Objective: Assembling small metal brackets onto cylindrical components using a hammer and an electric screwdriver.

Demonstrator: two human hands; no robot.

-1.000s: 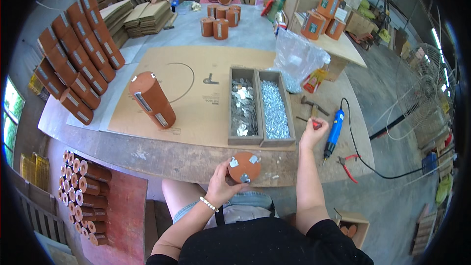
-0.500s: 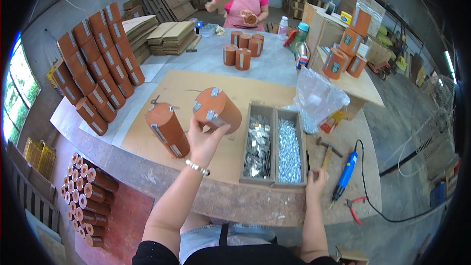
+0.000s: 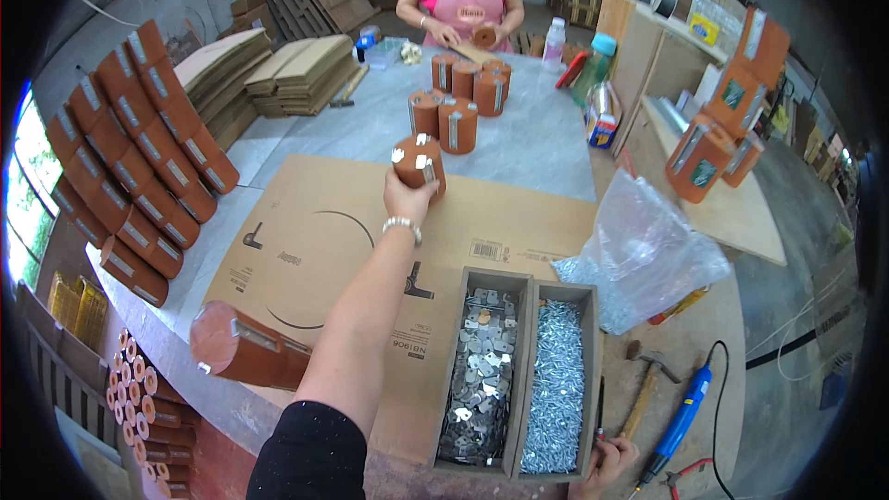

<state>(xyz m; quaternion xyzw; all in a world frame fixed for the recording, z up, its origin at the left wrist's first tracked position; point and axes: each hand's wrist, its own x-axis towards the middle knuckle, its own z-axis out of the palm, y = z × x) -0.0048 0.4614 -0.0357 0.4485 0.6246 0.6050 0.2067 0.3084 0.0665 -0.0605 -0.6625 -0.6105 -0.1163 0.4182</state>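
Note:
My left hand (image 3: 408, 197) is closed around an orange-brown cylinder (image 3: 419, 159) with small metal plates on its top rim and side. It is stretched out over the far part of the flat cardboard sheet (image 3: 519, 222). A second such cylinder (image 3: 245, 344) stands at the near left, partly behind my forearm. My right hand (image 3: 607, 465) rests at the near right edge with curled fingers, beside the screw tray and the end of the hammer handle. A thin dark tool (image 3: 600, 407) stands just by its fingers; whether they grip it I cannot make out.
Two grey trays hold metal plates (image 3: 482, 352) and screws (image 3: 554, 380). A hammer (image 3: 639, 398), blue electric screwdriver (image 3: 681, 421) and plastic bag (image 3: 648, 241) lie right. Several cylinders (image 3: 458, 125) stand ahead; more are stacked left (image 3: 153, 148). A co-worker (image 3: 466, 0) stands opposite.
My left hand has carried its cylinder forward, away from me, toward the group of cylinders. The view has shifted forward. My right hand stays beside the screw tray.

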